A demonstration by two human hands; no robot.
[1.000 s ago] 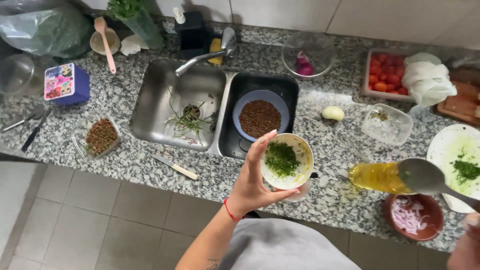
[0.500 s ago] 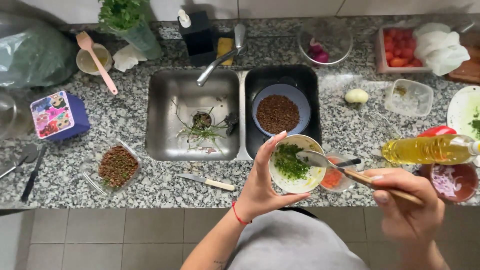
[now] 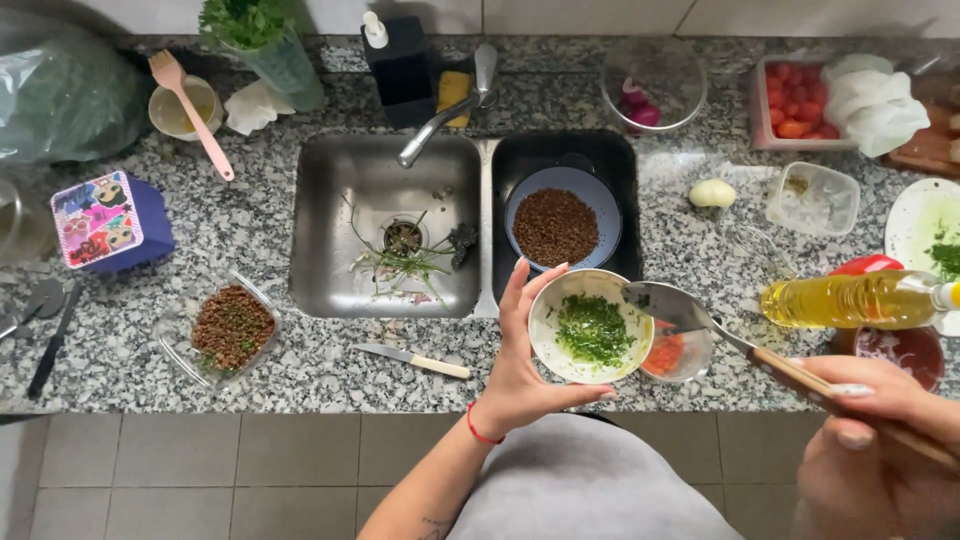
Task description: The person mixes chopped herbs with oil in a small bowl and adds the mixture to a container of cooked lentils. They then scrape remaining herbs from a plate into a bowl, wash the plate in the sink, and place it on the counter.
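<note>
The left hand [image 3: 520,365] cups a small bowl of chopped herbs [image 3: 590,326], fingers spread up its side, just below the sink [image 3: 385,225]. The right hand [image 3: 870,440], lower right of the sink, is clenched on the wooden handle of a spoon [image 3: 690,315] whose metal head rests at the bowl's right rim. The granite desk [image 3: 330,370] carries a knife [image 3: 415,360] below the sink, and an oil bottle [image 3: 855,300] lying to its right. Grey floor tiles [image 3: 200,470] run along the desk's edge.
</note>
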